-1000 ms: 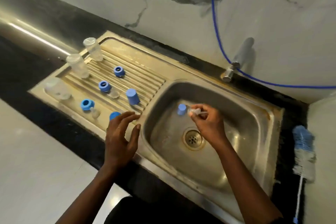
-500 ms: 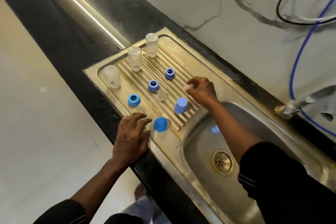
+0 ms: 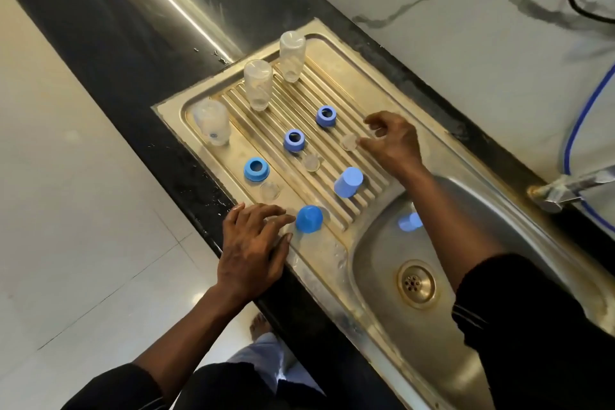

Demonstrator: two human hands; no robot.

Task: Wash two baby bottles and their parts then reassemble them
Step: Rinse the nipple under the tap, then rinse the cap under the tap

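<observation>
Three clear bottles (image 3: 258,83) stand upside down at the far left of the steel drainboard (image 3: 336,56). In front of them lie three blue rings (image 3: 294,140), each with a clear teat beside it. My right hand (image 3: 391,140) hovers over the ribs with its fingers spread; its thumb tip is at the rightmost teat (image 3: 349,142), which sits on the drainboard. My left hand (image 3: 253,243) rests flat on the front rim, fingertips near a domed blue cap (image 3: 309,218). A second blue cap (image 3: 348,181) stands on the ribs. A third blue cap (image 3: 410,221) lies in the sink basin (image 3: 376,256).
A metal tap (image 3: 562,191) juts over the basin from the right, with a blue hose (image 3: 579,130) behind it. The black counter edge (image 3: 186,173) runs along the front. The drain (image 3: 416,283) is in the basin floor. My foot shows on the tiled floor below.
My right hand carried the clear teat from the basin to the drainboard, set it down by the far blue ring and opened its fingers. My left hand settled on the front rim.
</observation>
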